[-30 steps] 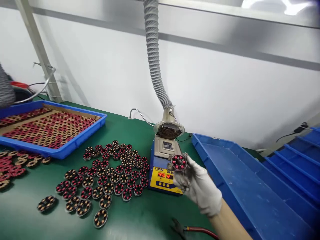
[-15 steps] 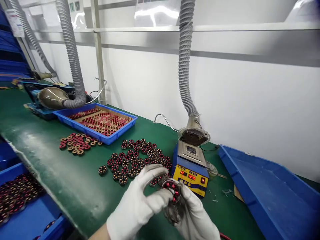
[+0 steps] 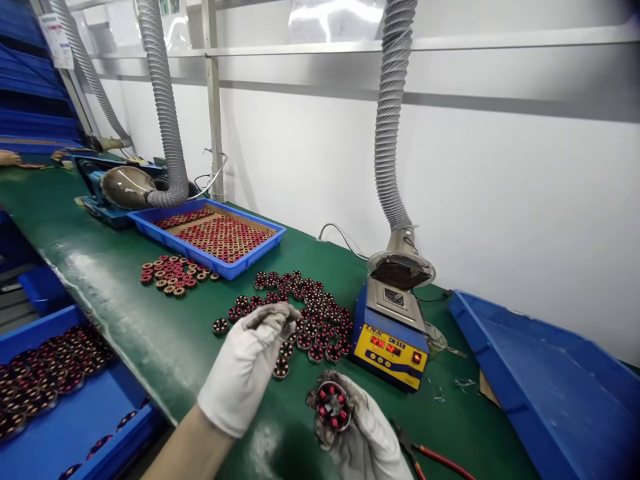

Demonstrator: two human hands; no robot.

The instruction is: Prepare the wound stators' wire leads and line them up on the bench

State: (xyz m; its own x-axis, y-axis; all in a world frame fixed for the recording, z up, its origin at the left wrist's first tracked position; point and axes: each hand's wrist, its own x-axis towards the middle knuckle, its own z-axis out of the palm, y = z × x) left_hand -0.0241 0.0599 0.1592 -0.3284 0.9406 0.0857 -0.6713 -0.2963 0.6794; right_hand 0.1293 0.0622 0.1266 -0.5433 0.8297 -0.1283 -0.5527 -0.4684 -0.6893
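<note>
My right hand (image 3: 367, 427), in a white glove with dirty fingertips, grips a round motor stator (image 3: 333, 405) with red windings, its face turned up toward the camera. My left hand (image 3: 250, 363), gloved too, is over the near side of a group of black-rimmed stators (image 3: 316, 320) on the green table. Its fingers are pinched together; what they hold, if anything, is too small to make out. The two hands are apart. Behind my right hand stands a blue and yellow heating unit (image 3: 390, 340) with red digits.
Pliers (image 3: 413, 448) with red handles lie beside my right hand. A blue tray of stators (image 3: 235, 268) and a smaller pile (image 3: 175, 275) are at the left. An extraction hood (image 3: 401, 267) hangs over the unit; a large blue tray (image 3: 550, 380) stands right. A person's hand (image 3: 9, 159) shows far left.
My left hand has left the stator and moved up and left, its fingers now pinched. My right hand is slightly lower with the stator. The view has shifted, bringing the pliers into sight.
</note>
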